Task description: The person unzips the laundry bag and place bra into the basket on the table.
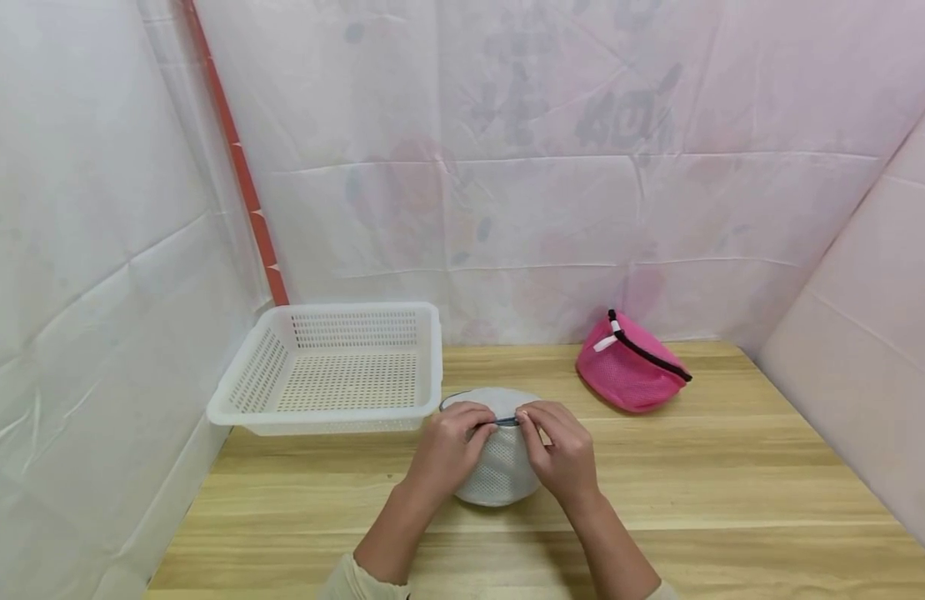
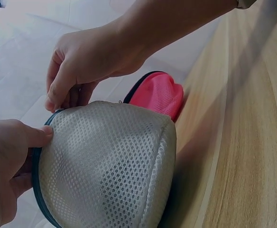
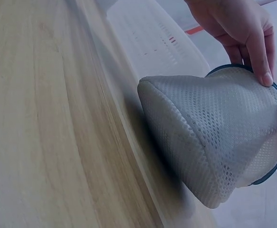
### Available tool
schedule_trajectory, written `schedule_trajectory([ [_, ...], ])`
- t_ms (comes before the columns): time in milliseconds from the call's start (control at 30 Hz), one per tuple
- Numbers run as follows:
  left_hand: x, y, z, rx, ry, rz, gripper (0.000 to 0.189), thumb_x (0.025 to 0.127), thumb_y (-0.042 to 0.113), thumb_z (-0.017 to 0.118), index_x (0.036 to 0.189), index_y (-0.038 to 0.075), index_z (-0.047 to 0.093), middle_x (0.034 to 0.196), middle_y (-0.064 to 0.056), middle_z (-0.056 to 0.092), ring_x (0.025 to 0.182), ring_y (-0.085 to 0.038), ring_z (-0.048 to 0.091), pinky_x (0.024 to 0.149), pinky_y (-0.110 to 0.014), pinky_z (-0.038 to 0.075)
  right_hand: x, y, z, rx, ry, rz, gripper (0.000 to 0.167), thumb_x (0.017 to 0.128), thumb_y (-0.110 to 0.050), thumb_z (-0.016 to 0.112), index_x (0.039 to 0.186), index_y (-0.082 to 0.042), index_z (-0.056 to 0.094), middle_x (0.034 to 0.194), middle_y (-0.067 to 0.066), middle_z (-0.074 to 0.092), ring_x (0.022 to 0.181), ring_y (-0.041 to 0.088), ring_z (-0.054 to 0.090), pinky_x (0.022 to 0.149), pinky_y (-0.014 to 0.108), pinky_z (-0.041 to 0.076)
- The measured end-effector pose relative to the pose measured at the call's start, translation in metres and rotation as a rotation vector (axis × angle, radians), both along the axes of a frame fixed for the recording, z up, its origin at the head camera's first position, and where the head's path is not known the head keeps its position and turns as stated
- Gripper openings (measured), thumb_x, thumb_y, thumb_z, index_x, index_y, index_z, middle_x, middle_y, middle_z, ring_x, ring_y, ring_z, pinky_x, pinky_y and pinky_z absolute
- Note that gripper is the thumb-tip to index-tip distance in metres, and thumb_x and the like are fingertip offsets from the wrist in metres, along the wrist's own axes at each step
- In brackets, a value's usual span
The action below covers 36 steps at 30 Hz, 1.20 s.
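A whitish mesh laundry bag (image 1: 500,471) with a dark blue-green trimmed rim is between both hands, close over the wooden table. My left hand (image 1: 451,446) pinches the rim with thumb and fingers on its left side. On the right side, my right hand (image 1: 562,446) pinches the same rim, a short way from the left fingertips. In the left wrist view the bag (image 2: 105,161) bulges out, its trimmed edge running down the left. The right wrist view shows the bag's (image 3: 214,128) rounded base and seam near the table.
A white plastic basket (image 1: 437,358) with slotted walls stands at the back left of the table (image 1: 695,500). At the back right sits a pink mesh bag (image 1: 627,375) with black trim and a white tab. Pale sheeting (image 1: 537,217) hangs behind and along both sides.
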<state>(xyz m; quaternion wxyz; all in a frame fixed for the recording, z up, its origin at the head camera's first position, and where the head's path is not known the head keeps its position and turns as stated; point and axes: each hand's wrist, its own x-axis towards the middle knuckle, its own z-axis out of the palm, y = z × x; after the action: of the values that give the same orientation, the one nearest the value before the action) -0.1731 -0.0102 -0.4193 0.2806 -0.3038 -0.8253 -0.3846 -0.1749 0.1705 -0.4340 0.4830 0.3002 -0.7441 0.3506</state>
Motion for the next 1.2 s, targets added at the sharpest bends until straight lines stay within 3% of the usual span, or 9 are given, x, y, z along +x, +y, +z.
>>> schedule_trajectory([
  [367, 0.001, -0.001, 0.002, -0.012, -0.021, 0.01, 0.009, 0.082, 0.011, 0.08, 0.089, 0.007, 0.077, 0.091, -0.001, 0.073, 0.088, -0.013, 0.07, 0.079, -0.026, 0.058, 0.0, -0.001, -0.001, -0.003, -0.005, -0.003, 0.009, 0.078, 0.004, 0.072, 0.086, -0.001, 0.074, 0.085, 0.006, 0.072, 0.078, 0.021, 0.068, 0.079, 0.021, 0.056],
  [467, 0.001, 0.0, 0.002, -0.014, -0.024, 0.01, 0.009, 0.082, 0.011, 0.08, 0.089, 0.006, 0.077, 0.091, 0.0, 0.073, 0.088, -0.013, 0.07, 0.079, -0.025, 0.058, 0.0, -0.002, 0.0, -0.002, 0.007, 0.002, 0.003, 0.083, 0.001, 0.071, 0.084, 0.0, 0.074, 0.084, 0.006, 0.072, 0.077, 0.021, 0.067, 0.075, 0.023, 0.056],
  [733, 0.003, 0.005, 0.001, -0.033, 0.045, 0.016, 0.01, 0.081, 0.013, 0.081, 0.089, 0.007, 0.077, 0.092, 0.0, 0.073, 0.089, -0.012, 0.069, 0.078, -0.022, 0.057, 0.002, -0.009, 0.001, 0.016, 0.042, 0.014, 0.012, 0.091, -0.007, 0.066, 0.086, -0.001, 0.074, 0.083, 0.007, 0.071, 0.075, 0.022, 0.067, 0.067, 0.027, 0.055],
  [967, 0.005, 0.008, 0.001, -0.04, 0.016, 0.011, 0.008, 0.085, 0.012, 0.077, 0.091, 0.007, 0.078, 0.093, 0.002, 0.072, 0.092, -0.011, 0.069, 0.079, -0.019, 0.056, 0.004, -0.015, 0.002, 0.022, 0.063, 0.044, 0.019, 0.096, -0.012, 0.063, 0.086, 0.001, 0.074, 0.083, 0.008, 0.071, 0.076, 0.023, 0.067, 0.071, 0.027, 0.056],
  [1200, 0.004, 0.008, -0.001, -0.036, 0.018, 0.011, 0.007, 0.085, 0.012, 0.077, 0.09, 0.007, 0.077, 0.092, 0.002, 0.073, 0.091, -0.011, 0.069, 0.08, -0.019, 0.056, 0.004, -0.014, 0.002, 0.014, 0.051, 0.043, 0.016, 0.094, -0.01, 0.064, 0.086, 0.001, 0.074, 0.082, 0.008, 0.071, 0.075, 0.023, 0.067, 0.07, 0.028, 0.056],
])
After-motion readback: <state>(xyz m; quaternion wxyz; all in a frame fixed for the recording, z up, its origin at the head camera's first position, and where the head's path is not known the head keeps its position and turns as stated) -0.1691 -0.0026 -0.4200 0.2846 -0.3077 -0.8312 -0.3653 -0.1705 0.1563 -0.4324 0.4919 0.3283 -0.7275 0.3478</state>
